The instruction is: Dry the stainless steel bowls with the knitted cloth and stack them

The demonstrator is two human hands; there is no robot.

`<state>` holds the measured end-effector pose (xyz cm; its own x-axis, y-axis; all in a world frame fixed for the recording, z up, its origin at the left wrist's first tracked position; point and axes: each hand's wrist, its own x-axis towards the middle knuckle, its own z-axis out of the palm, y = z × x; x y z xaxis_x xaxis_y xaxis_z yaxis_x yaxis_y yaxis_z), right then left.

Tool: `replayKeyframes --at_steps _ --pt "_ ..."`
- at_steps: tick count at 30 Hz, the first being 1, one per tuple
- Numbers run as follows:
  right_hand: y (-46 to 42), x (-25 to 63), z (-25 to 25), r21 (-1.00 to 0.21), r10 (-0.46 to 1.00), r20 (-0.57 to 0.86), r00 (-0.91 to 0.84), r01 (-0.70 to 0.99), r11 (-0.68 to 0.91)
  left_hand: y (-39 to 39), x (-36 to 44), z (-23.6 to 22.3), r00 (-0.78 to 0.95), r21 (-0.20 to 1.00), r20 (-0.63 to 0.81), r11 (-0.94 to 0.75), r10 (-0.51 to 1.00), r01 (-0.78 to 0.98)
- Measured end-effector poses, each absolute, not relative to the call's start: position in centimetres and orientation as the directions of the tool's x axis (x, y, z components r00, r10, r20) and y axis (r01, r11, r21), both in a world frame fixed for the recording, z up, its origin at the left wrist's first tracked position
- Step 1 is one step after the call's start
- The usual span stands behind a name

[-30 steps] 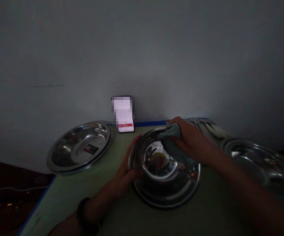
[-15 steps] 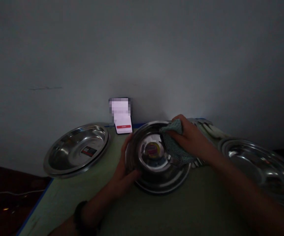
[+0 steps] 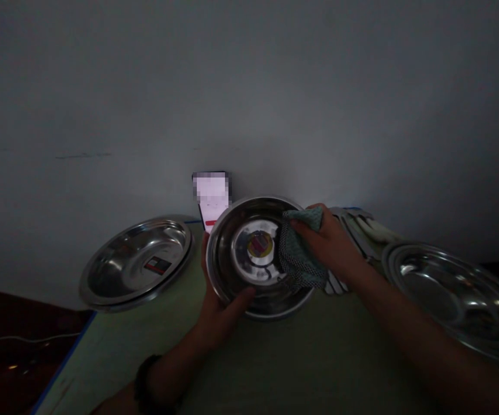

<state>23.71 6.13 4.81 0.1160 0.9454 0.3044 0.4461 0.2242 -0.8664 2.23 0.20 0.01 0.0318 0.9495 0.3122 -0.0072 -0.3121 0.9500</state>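
Grasping a steel bowl by its left side, a left hand, dark band on the wrist, hooks its thumb over the near rim and spreads its fingers along the outside. The bowl tilts toward the camera above the middle of a pale green table, a round yellow-and-red label on its floor. The right hand clutches a checked gray-green cloth between thumb and fingers, the fabric hanging against the bowl's right inner wall. To the right, beside the forearm, sit more steel dishes, one rim within another. At left, near the table's blue edge, a steel dish rests on another, a dark-and-red sticker inside the upper one. Beyond the right hand lie utensils, their kinds hard to tell. Farther back, a lit phone, partly blurred out, leans against a gray wall, its lower corner behind the bowl.
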Motion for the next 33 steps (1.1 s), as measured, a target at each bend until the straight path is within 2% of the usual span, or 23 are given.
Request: replayKeyframes --at_steps 2,5,10,13,17,19,21,24,29,31,33 --pt "6.0 23.9 4.9 -0.828 0.944 0.326 0.056 0.499 0.256 0.5 1.8 -0.3 0.055 0.961 0.267 -0.261 0.962 -0.086" --pt "5.5 24.3 5.6 -0.750 0.935 0.350 -0.057 0.581 0.316 1.0 1.1 -0.7 0.199 0.959 0.230 -0.186 0.953 -0.216" --pt "5.0 24.4 6.5 -0.652 0.923 0.352 -0.157 0.666 0.362 1.0 0.8 -0.3 0.438 0.957 0.177 -0.051 0.881 -0.284" --pt "5.1 24.4 6.4 -0.699 0.934 0.331 -0.136 0.629 0.340 1.2 1.1 -0.2 0.368 0.957 0.227 -0.135 0.902 -0.258" --pt "5.8 23.9 5.3 -0.861 0.963 0.262 0.065 0.467 0.203 1.1 1.6 -0.5 0.134 0.929 0.329 -0.294 0.935 -0.225" --pt "6.0 23.5 4.4 -0.912 0.960 0.231 0.161 0.380 0.156 0.7 1.7 -0.8 0.073 0.955 0.277 -0.266 0.958 -0.131" --pt "6.2 23.1 3.9 -0.924 0.957 0.223 0.186 0.353 0.147 0.4 1.4 -1.2 0.049 0.987 0.150 -0.147 0.987 -0.057" --pt "6.2 23.3 3.9 -0.882 0.958 0.256 0.128 0.437 0.177 0.4 0.8 -1.4 0.140 0.992 0.039 -0.022 0.989 -0.120" --pt "5.9 24.7 5.5 -0.722 0.942 0.306 -0.136 0.612 0.323 0.9 0.5 -0.7 0.434 0.984 0.078 0.000 0.898 -0.176" --pt "5.9 24.9 5.9 -0.717 0.940 0.307 -0.146 0.614 0.329 1.0 0.9 -0.4 0.411 0.982 0.146 -0.082 0.900 -0.169" --pt "6.0 24.9 5.9 -0.772 0.955 0.282 -0.092 0.569 0.283 0.9 1.3 -0.3 0.313 0.971 0.227 -0.190 0.922 -0.144"
